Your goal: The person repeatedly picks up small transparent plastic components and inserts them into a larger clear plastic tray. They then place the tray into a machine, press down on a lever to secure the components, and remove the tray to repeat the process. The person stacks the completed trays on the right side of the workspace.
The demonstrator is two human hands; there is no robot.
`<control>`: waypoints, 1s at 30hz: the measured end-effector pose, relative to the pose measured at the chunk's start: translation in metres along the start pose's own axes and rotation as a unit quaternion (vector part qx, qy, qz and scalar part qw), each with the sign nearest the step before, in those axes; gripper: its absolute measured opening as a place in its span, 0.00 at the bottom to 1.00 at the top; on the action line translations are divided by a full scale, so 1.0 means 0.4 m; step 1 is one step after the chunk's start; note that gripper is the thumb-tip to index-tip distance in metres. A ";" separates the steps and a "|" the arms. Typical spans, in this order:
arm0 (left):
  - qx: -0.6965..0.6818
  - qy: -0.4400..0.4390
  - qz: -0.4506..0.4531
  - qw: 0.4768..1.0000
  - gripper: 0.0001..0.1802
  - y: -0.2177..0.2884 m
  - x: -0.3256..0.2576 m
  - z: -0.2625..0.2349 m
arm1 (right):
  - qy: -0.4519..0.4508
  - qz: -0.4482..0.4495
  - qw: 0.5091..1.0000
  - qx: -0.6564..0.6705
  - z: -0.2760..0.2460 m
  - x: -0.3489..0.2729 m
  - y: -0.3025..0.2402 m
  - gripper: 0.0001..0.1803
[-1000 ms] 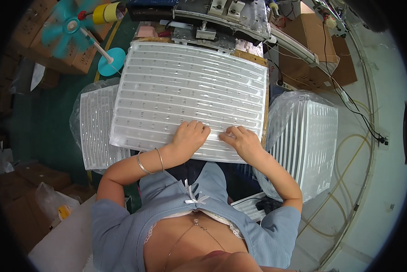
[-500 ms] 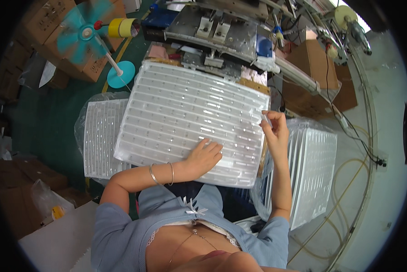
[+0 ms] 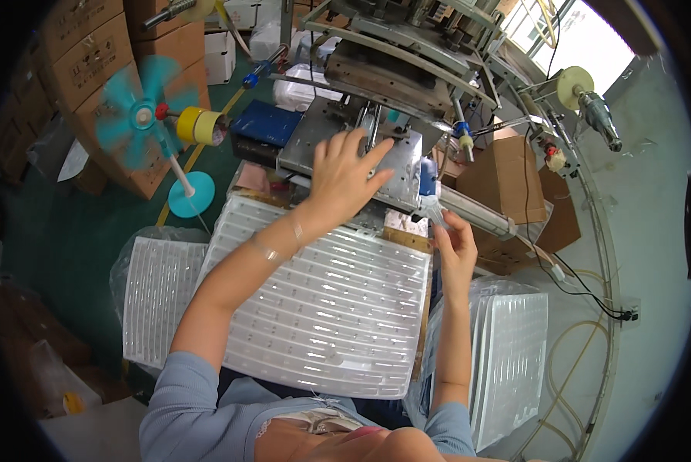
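Observation:
My left hand (image 3: 345, 181) is over the metal plate (image 3: 303, 150) of a machine, its fingers spread and nothing seen in them. Whether it touches the fixture beneath is hidden. At the machine's right front corner my right hand (image 3: 456, 248) pinches a small clear plastic piece (image 3: 436, 214) between thumb and fingers. A large translucent white tray (image 3: 322, 308) with rows of narrow slots lies in front of me under my left forearm. A small pale strip shows in its lower right part.
More slotted trays stand in plastic wrap at the left (image 3: 160, 300) and in a stack at the right (image 3: 511, 362). A turquoise fan (image 3: 143, 115) spins at the far left beside cardboard boxes (image 3: 91, 50). Hoses and cables run along the right wall.
My left hand has gone from the tray up to the machine plate, its fingers spreading. My right hand has carried the small piece from the tray's right edge to the machine's front corner. The view has tilted up.

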State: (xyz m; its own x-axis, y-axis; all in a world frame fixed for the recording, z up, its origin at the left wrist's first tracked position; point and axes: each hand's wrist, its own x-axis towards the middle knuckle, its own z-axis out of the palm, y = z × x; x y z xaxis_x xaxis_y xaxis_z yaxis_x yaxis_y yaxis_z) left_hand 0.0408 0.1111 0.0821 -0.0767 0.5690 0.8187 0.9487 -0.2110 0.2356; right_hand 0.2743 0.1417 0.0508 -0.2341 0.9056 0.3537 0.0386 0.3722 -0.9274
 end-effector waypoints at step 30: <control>-0.285 -0.270 0.000 0.920 0.15 0.255 -0.553 -0.178 | -0.171 -0.026 0.923 -0.343 -0.090 -0.252 -0.006 0.11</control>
State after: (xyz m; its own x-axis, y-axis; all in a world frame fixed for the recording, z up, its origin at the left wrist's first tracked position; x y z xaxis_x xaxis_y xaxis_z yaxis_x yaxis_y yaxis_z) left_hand 0.1328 -0.0930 -0.0376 0.2337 0.8477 0.4762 0.6211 -0.5070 0.5976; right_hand 0.3329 0.0570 0.0217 -0.5421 0.8091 0.2270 0.5972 0.5610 -0.5732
